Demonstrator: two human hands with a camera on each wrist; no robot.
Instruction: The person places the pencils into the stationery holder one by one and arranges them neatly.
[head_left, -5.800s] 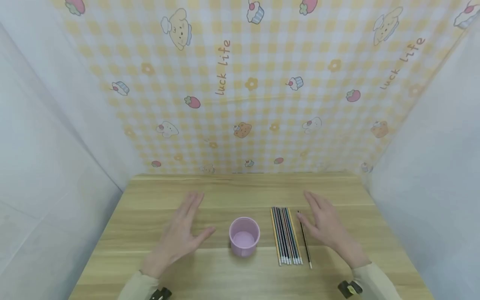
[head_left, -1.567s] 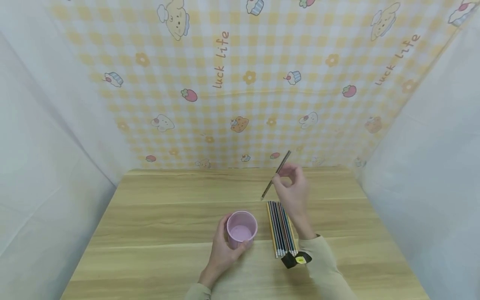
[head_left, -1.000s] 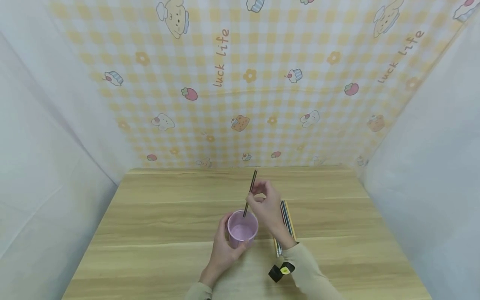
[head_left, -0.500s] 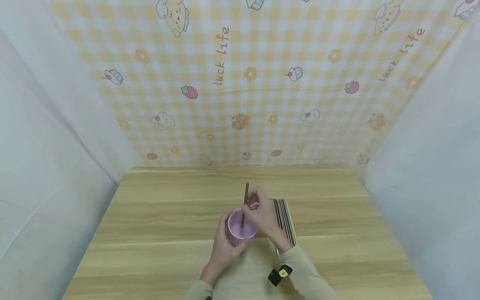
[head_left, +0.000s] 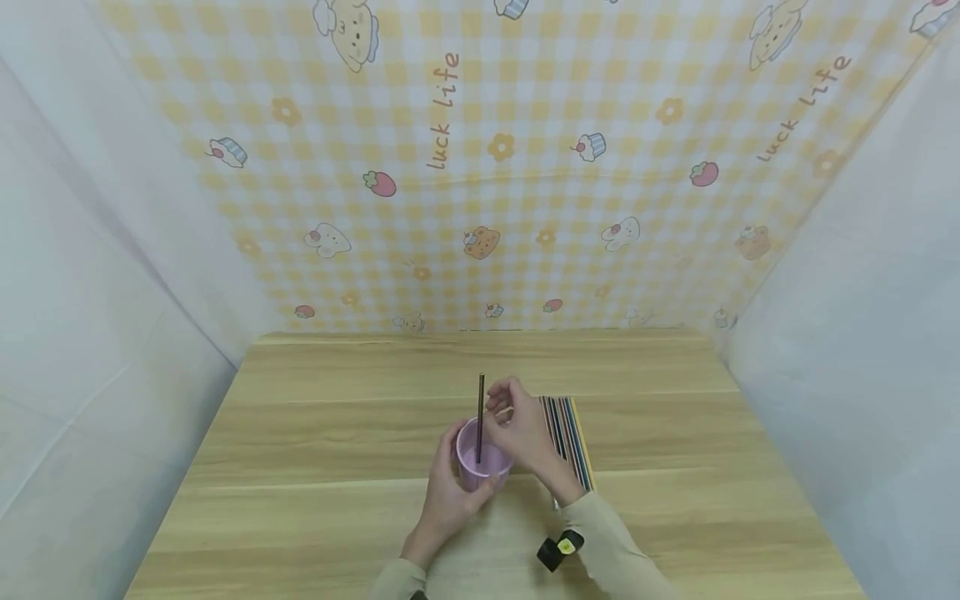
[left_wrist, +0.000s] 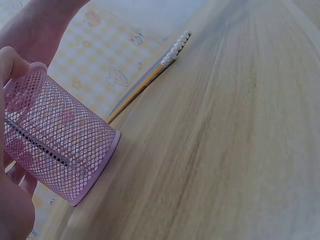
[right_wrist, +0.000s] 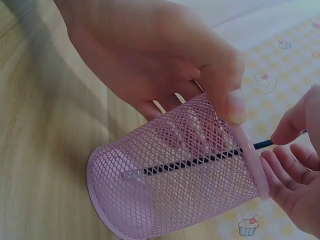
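Note:
My left hand [head_left: 447,505] grips a pink mesh pencil cup [head_left: 470,480] from its left side, fingers and thumb round the wall. Inside the cup stands a dark pencil [head_left: 481,402], eraser end down; through the mesh in the right wrist view that lower end of the pencil [right_wrist: 190,163] shows near the bottom. My right hand [head_left: 527,435] is at the rim, its bent fingers just right of the pencil. In the head view a thin gap seems to separate fingertips and pencil. The thumb [right_wrist: 291,129] covers part of the shaft in the right wrist view.
Several pencils [head_left: 573,435] lie side by side to the right of the cup, partly under my right forearm. Their white eraser ends [left_wrist: 175,52] show in the left wrist view. A checked cloth [head_left: 480,183] hangs behind the wooden table [head_left: 315,433].
My right hand has lifted the pencil, carried it left over the row and lowered it into the cup. Lately the pencil tipped left, off the fingers. My left hand took hold of the cup earlier.

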